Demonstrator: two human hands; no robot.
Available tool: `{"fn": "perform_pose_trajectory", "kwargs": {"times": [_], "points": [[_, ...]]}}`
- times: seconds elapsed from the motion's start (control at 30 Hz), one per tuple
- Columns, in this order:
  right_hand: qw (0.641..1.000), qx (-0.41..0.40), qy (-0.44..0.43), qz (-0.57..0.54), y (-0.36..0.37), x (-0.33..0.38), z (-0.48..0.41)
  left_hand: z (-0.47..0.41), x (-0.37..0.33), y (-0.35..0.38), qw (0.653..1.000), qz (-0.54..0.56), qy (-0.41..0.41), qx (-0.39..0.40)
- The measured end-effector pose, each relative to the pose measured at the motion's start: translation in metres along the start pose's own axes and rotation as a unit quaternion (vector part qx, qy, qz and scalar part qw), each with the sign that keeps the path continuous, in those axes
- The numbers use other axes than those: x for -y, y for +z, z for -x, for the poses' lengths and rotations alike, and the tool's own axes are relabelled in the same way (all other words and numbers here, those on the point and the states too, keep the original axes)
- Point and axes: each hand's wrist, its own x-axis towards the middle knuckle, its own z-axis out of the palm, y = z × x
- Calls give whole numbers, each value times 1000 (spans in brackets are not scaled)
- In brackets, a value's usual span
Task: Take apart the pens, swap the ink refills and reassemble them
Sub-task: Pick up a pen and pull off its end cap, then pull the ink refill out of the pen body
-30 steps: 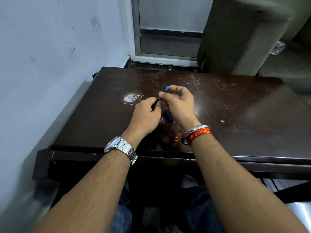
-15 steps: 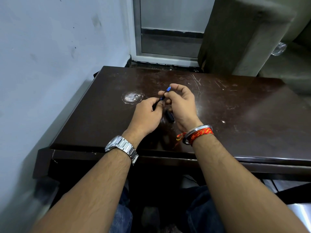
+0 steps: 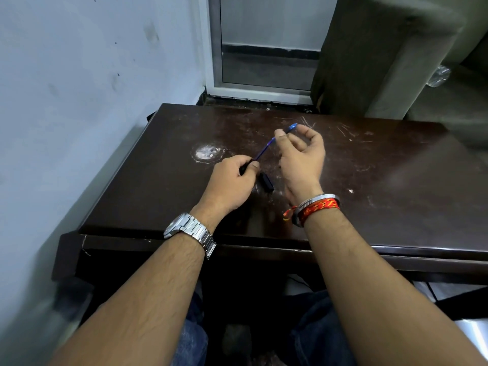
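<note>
My left hand (image 3: pixel 232 180) is closed around a dark pen barrel (image 3: pixel 244 167), of which only a short black end shows past my fingers. My right hand (image 3: pixel 301 157) pinches a thin blue ink refill (image 3: pixel 265 149) between thumb and forefinger near its upper blue tip. The refill slants down-left, and its lower end meets the barrel at my left fingers. A second black pen part (image 3: pixel 266 183) lies on the dark wooden table (image 3: pixel 383 186) between my two hands.
A round white worn patch (image 3: pixel 207 153) marks the table left of my hands. A pale wall runs along the left edge. A metal-framed door (image 3: pixel 264 43) and a grey-green sofa arm (image 3: pixel 369 56) stand beyond the far edge.
My right hand has moved up and to the right, drawing the blue refill out of the barrel. My hands, close together before, are now apart.
</note>
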Motion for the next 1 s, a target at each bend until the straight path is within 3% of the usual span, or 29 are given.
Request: {"fn": "perform_pose_trajectory", "kwargs": {"times": [0.1,0.17,0.23,0.3,0.37,0.47,0.77,1.0], "points": [[992,-117,-33,-33,-7,6,-5,-2,3,-2,1000,-4,-9,-7],[988,-142,-40,40,-15,9,-7,-4,5,-5,1000,-9,-17,-14],[973,-66,-43,219,-21,6,-8,-5,7,-6,999,-5,-25,-28],[922,46,-47,382,-23,1,-6,-5,7,-6,998,-7,-30,-52],[871,118,-50,474,-19,-3,-2,-5,7,-6,997,-11,-34,-63],[821,148,-57,548,-11,-6,5,-5,7,-5,998,-24,-33,-55],[764,167,-103,614,-1,-14,14,-4,6,-4,998,-22,-35,-47],[787,185,-92,581,-3,-19,8,-4,6,-4,998,-20,-37,-45]]}}
